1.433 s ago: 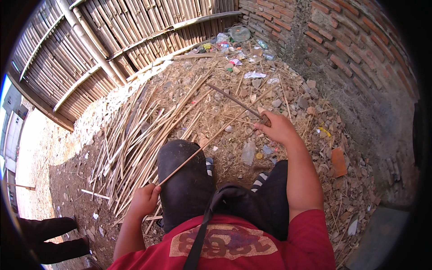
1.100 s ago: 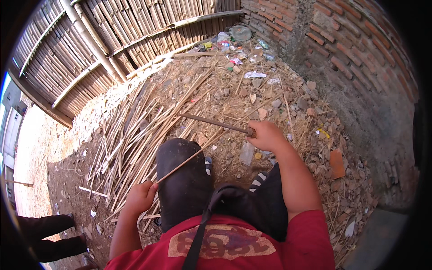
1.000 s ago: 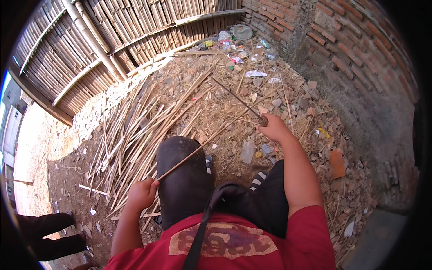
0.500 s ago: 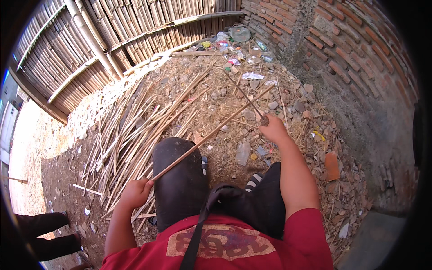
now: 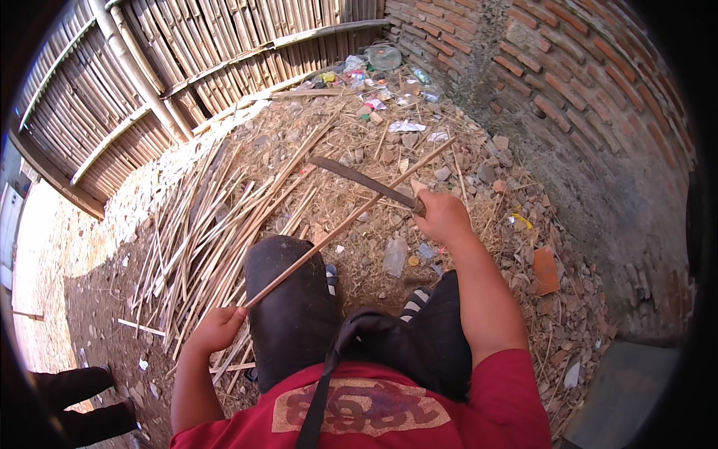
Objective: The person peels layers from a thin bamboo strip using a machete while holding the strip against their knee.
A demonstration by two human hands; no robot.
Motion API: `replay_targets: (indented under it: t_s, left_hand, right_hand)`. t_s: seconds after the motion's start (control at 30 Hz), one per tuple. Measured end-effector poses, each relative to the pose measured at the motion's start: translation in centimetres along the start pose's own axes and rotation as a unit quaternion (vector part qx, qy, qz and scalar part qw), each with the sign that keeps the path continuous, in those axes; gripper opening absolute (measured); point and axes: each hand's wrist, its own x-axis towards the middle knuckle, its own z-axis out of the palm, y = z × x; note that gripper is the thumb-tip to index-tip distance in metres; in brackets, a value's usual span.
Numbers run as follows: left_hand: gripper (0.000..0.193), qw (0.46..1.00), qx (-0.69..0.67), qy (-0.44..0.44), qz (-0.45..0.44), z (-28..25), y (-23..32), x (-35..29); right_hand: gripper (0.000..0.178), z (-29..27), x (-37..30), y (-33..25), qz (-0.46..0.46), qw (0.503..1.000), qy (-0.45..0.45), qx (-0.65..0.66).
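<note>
My left hand (image 5: 216,329) is closed round the near end of a long, thin bamboo strip (image 5: 329,238). The strip slants up and away to the right, passing over my left knee. In my right hand (image 5: 443,215) is the handle of a machete (image 5: 357,176) with a dark, broad blade. Its blade points left and crosses the strip beyond my knees; whether the two touch I cannot tell. Many similar bamboo strips (image 5: 196,247) lie in a loose heap on the ground to the left.
A bamboo fence (image 5: 247,45) closes the far side, and a brick wall (image 5: 591,97) rises on the right. Litter and a clear plastic container (image 5: 383,57) lie in the far corner. An orange tile piece (image 5: 546,271) rests at right. Another person's dark-clad legs (image 5: 82,400) show at lower left.
My right hand has turned the machete, so its flat now shows and its tip has swung left and nearer. The strip stays in my left hand. The whole view has shifted slightly.
</note>
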Motion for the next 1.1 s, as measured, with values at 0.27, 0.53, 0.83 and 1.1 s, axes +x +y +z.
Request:
replay_targets:
  t_s: [0.27, 0.53, 0.83, 1.1]
  left_hand:
    - [0.056, 0.969, -0.151, -0.171, -0.096, -1.8, -1.6, 2.0]
    - [0.065, 0.998, -0.057, -0.032, -0.013, 0.0, -3.2, 2.1]
    - [0.052, 0.995, 0.022, 0.083, 0.045, 0.6, -1.2, 0.6]
    - [0.039, 0.954, 0.164, 0.229, 0.103, 2.7, 2.2, 0.0]
  right_hand:
    - [0.021, 2.7, 1.2, 4.6, 0.098, 0.989, 0.019, 0.107]
    - [0.028, 4.4, 2.0, 7.5, 0.185, 0.967, 0.068, 0.161]
    - [0.025, 0.1, 0.7, 2.0, 0.064, 0.986, 0.088, 0.124]
    - [0.021, 2.0, 0.8, 3.9, 0.113, 0.975, -0.02, 0.193]
